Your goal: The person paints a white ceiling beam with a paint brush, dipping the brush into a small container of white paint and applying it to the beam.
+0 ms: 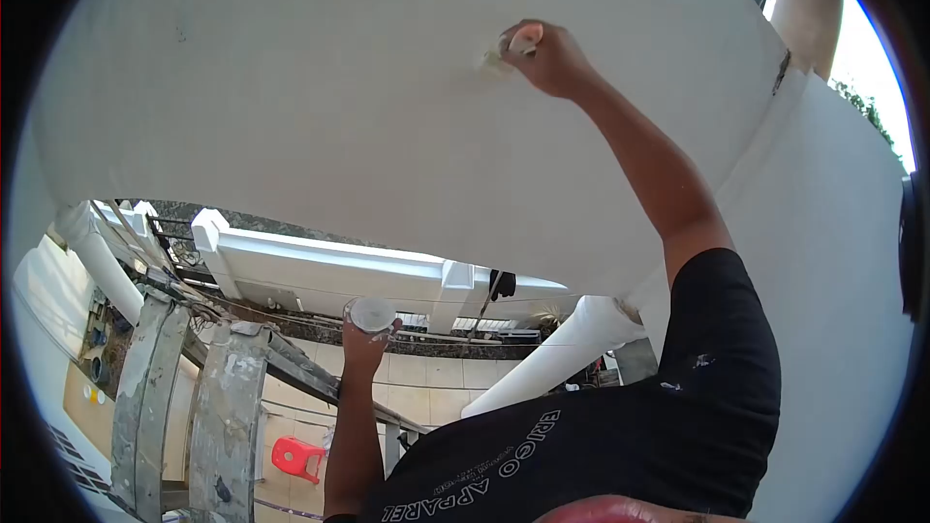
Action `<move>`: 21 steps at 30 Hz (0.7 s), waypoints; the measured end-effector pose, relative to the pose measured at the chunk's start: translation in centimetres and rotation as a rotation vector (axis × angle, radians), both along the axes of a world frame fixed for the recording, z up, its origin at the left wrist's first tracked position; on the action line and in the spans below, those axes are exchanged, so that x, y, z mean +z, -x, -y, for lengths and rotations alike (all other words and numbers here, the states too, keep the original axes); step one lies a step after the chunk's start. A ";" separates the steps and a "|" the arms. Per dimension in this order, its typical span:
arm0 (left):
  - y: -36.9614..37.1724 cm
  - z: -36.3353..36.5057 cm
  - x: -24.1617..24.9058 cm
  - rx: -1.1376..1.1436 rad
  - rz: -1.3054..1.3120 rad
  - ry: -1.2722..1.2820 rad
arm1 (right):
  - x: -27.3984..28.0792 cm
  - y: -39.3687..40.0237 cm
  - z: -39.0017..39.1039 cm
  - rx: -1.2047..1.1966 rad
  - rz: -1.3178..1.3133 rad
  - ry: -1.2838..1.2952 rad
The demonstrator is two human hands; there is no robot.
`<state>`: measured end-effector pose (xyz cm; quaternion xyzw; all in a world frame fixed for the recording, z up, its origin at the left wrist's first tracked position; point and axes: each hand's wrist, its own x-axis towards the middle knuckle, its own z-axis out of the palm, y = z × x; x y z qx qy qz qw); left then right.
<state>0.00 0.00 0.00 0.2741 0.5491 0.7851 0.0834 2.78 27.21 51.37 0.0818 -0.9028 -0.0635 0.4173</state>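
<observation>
Your right hand point(548, 58) is gripping a small pale tool point(524, 40) at the off-white wall point(339, 97). Apart, below its lower edge, your left hand point(367, 341) is clasping a round whitish tub point(372, 314).

A broad off-white surface point(320, 107) spread across the top, its lower edge above a low white boundary wall point(329, 276). Below, a red plastic stool point(294, 457) stood on the beige tiled floor point(417, 402), white columns point(552, 356) to either side. Stained planks point(228, 416) filled the lower left. Daylight showed at the upper right, near green foliage point(865, 108).
</observation>
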 end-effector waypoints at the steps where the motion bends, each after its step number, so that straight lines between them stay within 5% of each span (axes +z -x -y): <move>1: 0.1 -0.1 -0.2 -0.051 0.090 -0.060 | 0.3 -0.4 0.1 -0.011 -0.003 -0.009; 3: 1.1 1.1 0.8 -0.110 0.158 -0.070 | 6.8 -2.2 -1.5 0.016 -0.306 -0.117; 6: -0.5 0.2 2.8 -0.031 0.194 -0.039 | 9.3 -1.9 -4.2 0.035 -0.415 -0.307; 7: -0.6 -0.1 2.4 -0.039 0.196 -0.039 | 7.0 -1.5 -4.6 -0.104 -0.317 -0.377; 11: -0.2 -0.2 0.9 0.030 0.093 -0.015 | -9.4 -3.4 -2.4 -0.008 0.037 -0.548; 14: 0.1 0.0 0.7 0.076 -0.005 0.096 | -11.9 -4.7 -1.6 0.149 0.215 -0.400; 17: 0.0 0.1 1.3 0.032 0.032 0.096 | -6.5 -4.0 -1.5 0.113 0.211 0.330; 21: -0.3 0.1 2.1 -0.029 0.172 -0.042 | 2.3 -2.1 -1.6 0.137 0.128 0.393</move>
